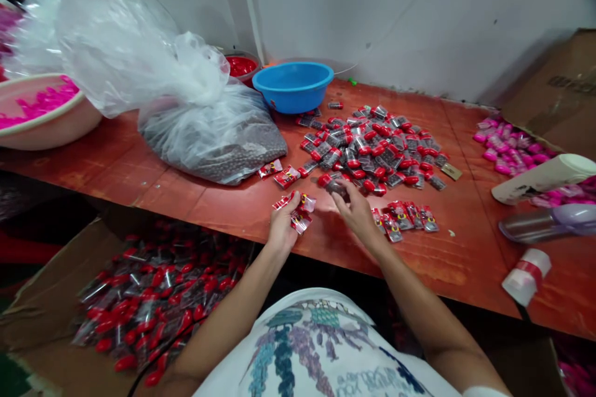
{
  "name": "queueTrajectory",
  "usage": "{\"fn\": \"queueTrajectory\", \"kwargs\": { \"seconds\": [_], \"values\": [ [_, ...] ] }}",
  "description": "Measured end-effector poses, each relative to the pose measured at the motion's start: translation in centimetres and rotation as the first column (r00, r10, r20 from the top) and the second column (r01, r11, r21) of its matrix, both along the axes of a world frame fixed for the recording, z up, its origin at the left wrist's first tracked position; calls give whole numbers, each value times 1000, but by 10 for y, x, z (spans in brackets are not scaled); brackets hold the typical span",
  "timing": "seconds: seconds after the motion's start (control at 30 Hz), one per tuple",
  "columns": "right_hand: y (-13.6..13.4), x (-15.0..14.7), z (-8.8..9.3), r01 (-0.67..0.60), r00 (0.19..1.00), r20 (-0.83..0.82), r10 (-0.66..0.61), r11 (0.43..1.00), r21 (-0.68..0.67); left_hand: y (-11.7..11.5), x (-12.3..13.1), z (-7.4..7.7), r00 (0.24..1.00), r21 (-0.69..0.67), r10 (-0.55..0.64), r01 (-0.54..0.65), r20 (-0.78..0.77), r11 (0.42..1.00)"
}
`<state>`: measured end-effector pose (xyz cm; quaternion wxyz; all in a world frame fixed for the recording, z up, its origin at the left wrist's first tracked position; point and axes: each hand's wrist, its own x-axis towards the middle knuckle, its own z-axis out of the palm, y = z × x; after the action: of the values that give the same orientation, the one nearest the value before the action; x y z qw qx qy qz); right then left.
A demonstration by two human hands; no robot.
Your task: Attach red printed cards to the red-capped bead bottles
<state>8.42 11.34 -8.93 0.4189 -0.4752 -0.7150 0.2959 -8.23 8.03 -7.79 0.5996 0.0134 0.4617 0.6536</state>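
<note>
My left hand [282, 223] is closed on a few small red printed wrappers [302, 221] that fan out past the thumb. Beside it, my right hand [356, 208] pinches a small red-capped bottle [329, 183] with dark contents, just above the table's front half. Behind that hand spreads a pile of similar red-capped bottles [367, 146]. Several red printed packets [401, 217] lie to the right of my right wrist. More loose red wrappers [285, 177] rest on the table beyond my left hand. Fingers partly cover both held things.
A knotted clear bag of dark beads [218, 142] sits left on the red table [465, 260], near a blue basin [293, 84]. Below the edge stands a cardboard box [56, 291] of red-capped bottles. A white tumbler [535, 180] and pink pieces [512, 146] are at right.
</note>
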Motion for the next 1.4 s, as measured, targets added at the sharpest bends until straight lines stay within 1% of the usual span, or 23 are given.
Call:
{"fn": "queueTrajectory", "kwargs": {
  "seconds": [0.03, 0.1, 0.17, 0.23, 0.37, 0.57, 0.63, 0.73, 0.83, 1.0, 1.13, 1.27, 1.4],
  "values": [
    [-18, -2, 2, -1, 992, -128, -9, 997, -81, 1, 0, -1, 1000, 3, 2, -2, 4, 1000],
    [-48, -6, 4, -11, 948, -315, -50, 982, -186, 3, 1, -3, 1000, 22, 5, -6, 9, 1000],
    [-68, -11, 4, -18, 906, -414, -87, 970, -242, 4, 4, -4, 1000, 47, 14, -14, 14, 999],
    [-77, -15, 3, -6, 881, -456, -127, 960, -279, 4, 7, -4, 1000, 63, 22, -23, 11, 998],
    [-77, -19, 0, 10, 841, -505, -194, 939, -345, 1, 14, -2, 999, 115, 37, -33, -35, 993],
    [-75, -17, 3, -92, 757, -617, -214, 901, -425, -4, 19, 2, 987, 215, 64, -31, -149, 976],
    [-75, -16, 2, -94, 738, -638, -219, 903, -419, -7, 20, 5, 986, 244, 30, 11, -164, 970],
    [-77, -15, 2, -73, 718, -658, -225, 917, -392, -13, 22, 11, 975, 281, -56, 116, -214, 953],
    [-78, -14, 2, -76, 717, -663, -216, 921, -382, -16, 24, 15, 964, 265, -93, 160, -249, 951],
    [-80, -12, 2, -111, 715, -674, -184, 922, -370, -17, 23, 18, 968, 264, -79, 143, -240, 954],
    [-81, -9, -3, -92, 729, -665, -161, 940, -329, -18, 23, 21, 966, 277, -119, 183, -230, 943],
    [-82, -9, -9, -62, 758, -637, -142, 956, -287, -20, 22, 22, 952, 226, -170, 230, -256, 947],
    [-83, -7, -6, -58, 756, -633, -165, 947, -315, -21, 20, 23, 937, 233, -186, 260, -297, 937]
  ]
}}
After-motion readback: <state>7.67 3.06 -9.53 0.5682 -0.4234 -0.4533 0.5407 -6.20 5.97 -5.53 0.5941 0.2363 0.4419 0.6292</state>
